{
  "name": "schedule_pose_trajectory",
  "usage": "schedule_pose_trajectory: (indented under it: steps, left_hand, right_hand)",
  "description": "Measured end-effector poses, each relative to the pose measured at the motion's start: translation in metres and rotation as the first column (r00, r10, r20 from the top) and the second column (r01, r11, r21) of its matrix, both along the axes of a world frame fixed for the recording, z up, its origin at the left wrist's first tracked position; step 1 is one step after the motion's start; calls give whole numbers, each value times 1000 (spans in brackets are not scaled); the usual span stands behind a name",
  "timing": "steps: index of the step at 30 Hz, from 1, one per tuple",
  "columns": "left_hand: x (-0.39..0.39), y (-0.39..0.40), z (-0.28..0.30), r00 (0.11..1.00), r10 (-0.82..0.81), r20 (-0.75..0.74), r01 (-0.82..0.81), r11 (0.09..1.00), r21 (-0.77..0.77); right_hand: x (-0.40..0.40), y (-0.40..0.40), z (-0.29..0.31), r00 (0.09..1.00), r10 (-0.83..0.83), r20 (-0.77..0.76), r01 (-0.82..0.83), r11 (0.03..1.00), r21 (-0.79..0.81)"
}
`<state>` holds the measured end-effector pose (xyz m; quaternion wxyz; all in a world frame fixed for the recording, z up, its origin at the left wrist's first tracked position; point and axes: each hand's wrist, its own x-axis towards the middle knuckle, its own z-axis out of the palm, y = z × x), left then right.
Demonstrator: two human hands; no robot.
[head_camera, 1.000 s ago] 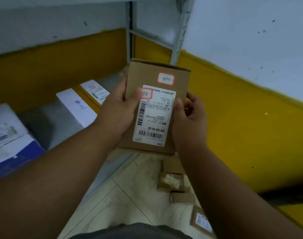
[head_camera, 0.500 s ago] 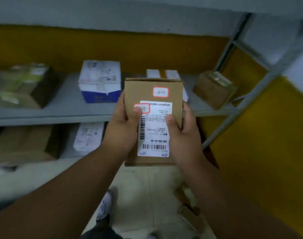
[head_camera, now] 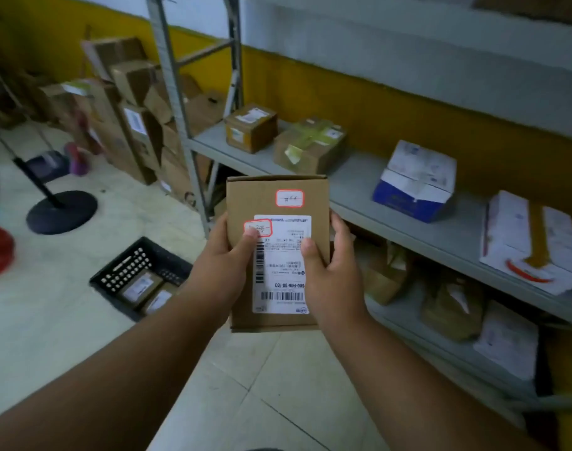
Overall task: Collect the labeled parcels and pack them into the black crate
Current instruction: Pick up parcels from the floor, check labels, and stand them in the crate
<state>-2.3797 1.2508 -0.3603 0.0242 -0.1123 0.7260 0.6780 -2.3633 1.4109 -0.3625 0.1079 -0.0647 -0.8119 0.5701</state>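
left hand (head_camera: 224, 268) + right hand (head_camera: 335, 271) both grip parcel (head_camera: 278, 203), label up | crate (head_camera: 115, 283) on floor at left, two parcels inside

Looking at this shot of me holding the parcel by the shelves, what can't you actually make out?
All in the head view:
- Parcel: label text too small to read; left hand and right hand hide its side edges, thumbs cover parts of the label.
- Crate: the left forearm hides its near right corner, so its contents cannot be counted.
- Lower shelf parcels: dark and blurred.
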Motion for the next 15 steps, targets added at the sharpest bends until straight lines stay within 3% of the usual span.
schedule_pose_trajectory:
  steps: [8,15]
  left_hand:
    - [15,-257,-16,978,183,105,-158,965,-209]
    - [-27,-347,-7,985,164,60,-116,870,-478]
  right_hand:
    - [-16,-266,-23,989,104,107,-77,968,-238]
    - [-58,-350,-33,975,154,159,-118,970,-215]
